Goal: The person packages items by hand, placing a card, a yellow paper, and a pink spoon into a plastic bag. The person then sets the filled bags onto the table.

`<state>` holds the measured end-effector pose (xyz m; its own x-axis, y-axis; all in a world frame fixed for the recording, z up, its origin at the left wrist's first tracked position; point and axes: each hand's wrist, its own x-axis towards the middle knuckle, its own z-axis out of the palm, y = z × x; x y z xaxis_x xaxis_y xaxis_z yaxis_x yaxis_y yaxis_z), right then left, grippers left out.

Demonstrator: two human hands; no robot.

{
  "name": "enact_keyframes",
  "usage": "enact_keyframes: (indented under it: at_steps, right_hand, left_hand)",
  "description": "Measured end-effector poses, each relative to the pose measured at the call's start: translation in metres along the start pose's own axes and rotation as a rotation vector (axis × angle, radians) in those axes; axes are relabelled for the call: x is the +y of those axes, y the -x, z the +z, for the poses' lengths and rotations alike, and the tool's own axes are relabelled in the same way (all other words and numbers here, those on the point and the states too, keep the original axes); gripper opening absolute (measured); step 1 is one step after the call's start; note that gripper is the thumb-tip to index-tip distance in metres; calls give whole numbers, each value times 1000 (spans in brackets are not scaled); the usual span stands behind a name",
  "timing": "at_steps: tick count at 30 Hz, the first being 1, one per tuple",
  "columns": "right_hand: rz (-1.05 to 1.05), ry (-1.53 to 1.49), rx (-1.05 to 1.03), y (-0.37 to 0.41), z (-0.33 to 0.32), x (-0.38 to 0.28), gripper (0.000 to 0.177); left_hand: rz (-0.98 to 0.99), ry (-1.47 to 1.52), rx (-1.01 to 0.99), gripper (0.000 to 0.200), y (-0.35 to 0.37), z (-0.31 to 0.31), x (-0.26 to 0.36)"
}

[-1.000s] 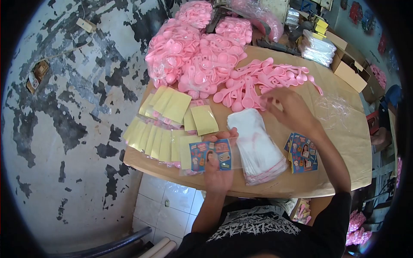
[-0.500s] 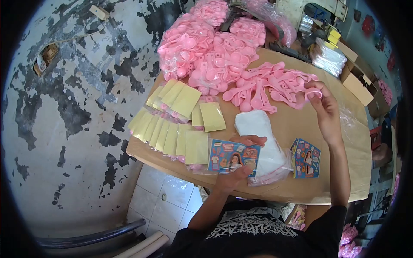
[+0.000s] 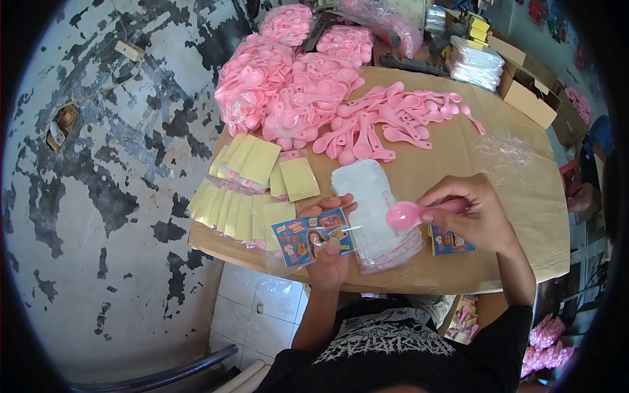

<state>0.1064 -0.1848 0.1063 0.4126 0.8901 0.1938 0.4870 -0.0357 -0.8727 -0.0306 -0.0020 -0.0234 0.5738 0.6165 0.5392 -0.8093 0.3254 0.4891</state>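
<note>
My left hand [image 3: 329,265] is closed on a clear plastic bag with a blue printed card [image 3: 298,239] inside, thumb in front and fingers behind. Between the thumb and fingers of my right hand [image 3: 483,213] is a pink plastic spoon [image 3: 404,216], its bowl pointing left toward the bag but apart from it. Below both hands lies a stack of clear plastic bags [image 3: 363,187]. More blue printed cards [image 3: 452,243] lie on the table, partly hidden under my right hand. A loose heap of pink spoons [image 3: 363,134] spreads out beyond the bag stack.
Bagged packs with yellow card backs [image 3: 259,164] lie in rows at the table's left. Large bags full of pink spoons [image 3: 262,78] are piled behind them. A cardboard box [image 3: 529,98] and stacked plastic packs [image 3: 475,62] stand at the back right. Another person's hand [image 3: 585,198] shows at the far right.
My right hand has brought the pink spoon from the heap's right end down and left, near the bag. My left hand has tilted the bagged card. The camera view has shifted slightly.
</note>
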Motion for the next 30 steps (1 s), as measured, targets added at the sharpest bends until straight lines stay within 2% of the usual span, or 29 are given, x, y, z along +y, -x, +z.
enact_keyframes:
  at_steps: [1,5,6,7,8,11,12,16,19,21,22,25,26,30]
  right_hand:
    - [8,-10,-16,0,3,-2,22]
    - [-31,-233,-116,-6,18,-21,22]
    - [-145,-74,-116,-8,22,-18,21]
    - [-181,-47,-91,-9,24,-17,20]
    - [-217,-22,-68,-12,25,-15,18]
    - [-279,105,88,-12,2,-29,14]
    - [-294,157,153,-9,-12,-39,13]
    - [-289,395,331,-6,-33,-47,8]
    - [-292,466,336,-10,-30,-39,10]
    - [-270,483,385,-9,-30,-49,13]
    - [-294,498,343,-5,-32,-45,13]
    - [-268,500,155,-2,-28,-41,9]
    - [-268,455,133,-3,-26,-40,9]
    - [-212,265,168,-7,-32,-30,7]
  left_hand:
    - [-5,-14,-40,59,0,2,-2]
    - [-175,77,61,64,12,26,-10]
    - [-201,112,75,66,16,30,-13]
    - [-228,146,93,68,21,34,-15]
    - [-269,112,130,82,25,37,-15]
    - [-296,74,73,98,22,28,-16]
    - [-268,-7,107,108,11,33,-11]
    - [-135,-355,176,111,-6,23,6]
    - [-13,-927,-265,106,-9,55,18]
    - [27,-1045,-355,99,-12,75,14]
    - [39,-1104,-397,95,-9,82,9]
    - [81,-1257,-471,83,-10,87,-12]
    - [-30,-1085,-424,73,-10,84,-23]
    - [-43,-1096,-387,67,-10,92,-23]
